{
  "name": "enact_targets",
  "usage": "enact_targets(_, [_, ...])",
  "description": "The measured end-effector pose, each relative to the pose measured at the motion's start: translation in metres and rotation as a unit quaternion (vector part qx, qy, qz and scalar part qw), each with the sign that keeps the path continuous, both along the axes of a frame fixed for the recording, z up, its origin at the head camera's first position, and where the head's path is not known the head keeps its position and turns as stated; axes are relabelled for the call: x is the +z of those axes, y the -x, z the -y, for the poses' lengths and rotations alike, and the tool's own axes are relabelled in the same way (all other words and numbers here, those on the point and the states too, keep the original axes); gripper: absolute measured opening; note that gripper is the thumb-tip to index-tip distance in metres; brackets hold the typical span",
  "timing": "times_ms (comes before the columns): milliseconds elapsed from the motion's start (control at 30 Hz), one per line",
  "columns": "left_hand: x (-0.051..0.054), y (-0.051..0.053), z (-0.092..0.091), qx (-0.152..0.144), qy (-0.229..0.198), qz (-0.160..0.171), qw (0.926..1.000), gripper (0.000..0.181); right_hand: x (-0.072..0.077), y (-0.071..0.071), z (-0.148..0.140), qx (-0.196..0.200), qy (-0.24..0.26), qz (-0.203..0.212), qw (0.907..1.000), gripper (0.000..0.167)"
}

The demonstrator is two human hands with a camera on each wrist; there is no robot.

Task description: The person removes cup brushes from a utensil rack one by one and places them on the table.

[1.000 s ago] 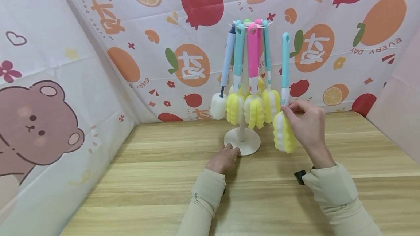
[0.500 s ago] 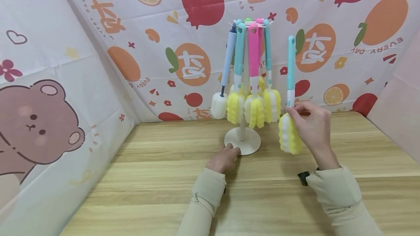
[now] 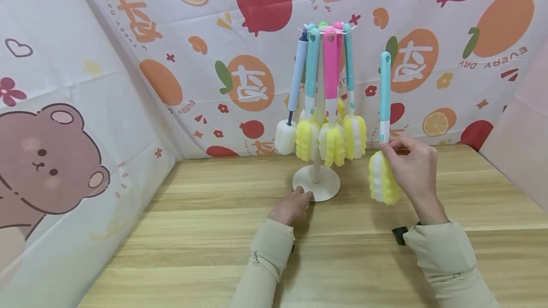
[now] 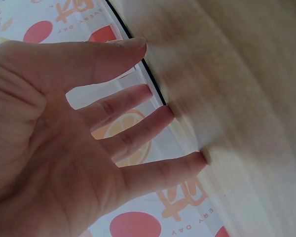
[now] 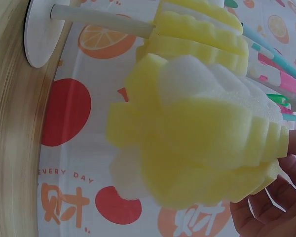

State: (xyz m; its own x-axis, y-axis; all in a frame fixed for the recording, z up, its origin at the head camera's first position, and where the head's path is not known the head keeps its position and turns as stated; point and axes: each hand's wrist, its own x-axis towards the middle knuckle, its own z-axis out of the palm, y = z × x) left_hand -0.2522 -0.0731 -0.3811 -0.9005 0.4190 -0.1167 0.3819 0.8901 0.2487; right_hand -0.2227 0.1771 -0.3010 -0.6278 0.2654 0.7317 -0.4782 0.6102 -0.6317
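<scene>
My right hand [image 3: 416,170] pinches a sponge bottle brush [image 3: 385,89] at its white neck, just above the yellow-and-white head. The brush hangs upright above the table, teal handle up, apart from the stand. Close up in the right wrist view, its sponge head [image 5: 202,128] hides part of the fingers. My left hand [image 3: 292,207] touches the near left edge of the stand's round white base [image 3: 323,187]. In the left wrist view, the left fingers [image 4: 153,170] are spread and nearly straight. A white stand holds several hanging brushes, including a pink-handled brush [image 3: 330,70] in front.
On the stand's left side hangs a pale blue brush [image 3: 297,77] with a white head; a teal brush [image 3: 350,70] hangs on the right. The wooden table [image 3: 205,232] meets a fruit-print cloth [image 3: 192,61] behind and a bear-print cloth [image 3: 64,156] at the left.
My right hand has carried the teal-handled bottle brush to the right and slightly down, farther from the stand. My left hand has stayed at the base.
</scene>
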Motion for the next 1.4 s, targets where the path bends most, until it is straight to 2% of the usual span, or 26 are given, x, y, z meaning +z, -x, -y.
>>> enact_targets(300, [0.001, 0.0, 0.0, -0.002, 0.0, -0.002, 1.0, 0.027, 0.001, -0.001, -0.004, 0.002, 0.0, -0.004, 1.0, 0.01])
enact_targets(667, [0.001, 0.0, 0.001, -0.005, 0.003, -0.001, 1.0, 0.031, -0.001, -0.001, -0.018, -0.031, -0.014, 0.003, 0.9994, 0.013])
enact_targets(967, [-0.001, 0.001, 0.002, 0.002, -0.002, 0.005, 1.0, 0.034, -0.001, -0.002, -0.02, -0.038, -0.024, 0.015, 0.9989, 0.013])
enact_targets(1200, [-0.002, 0.001, 0.001, 0.003, 0.001, 0.004, 1.0, 0.036, -0.005, 0.001, -0.027, -0.052, -0.038, -0.001, 0.9979, 0.011])
enact_targets(1400, [-0.001, 0.001, 0.001, 0.004, 0.0, 0.007, 1.0, 0.039, -0.007, 0.001, -0.03, -0.069, -0.052, 0.01, 0.9962, 0.011])
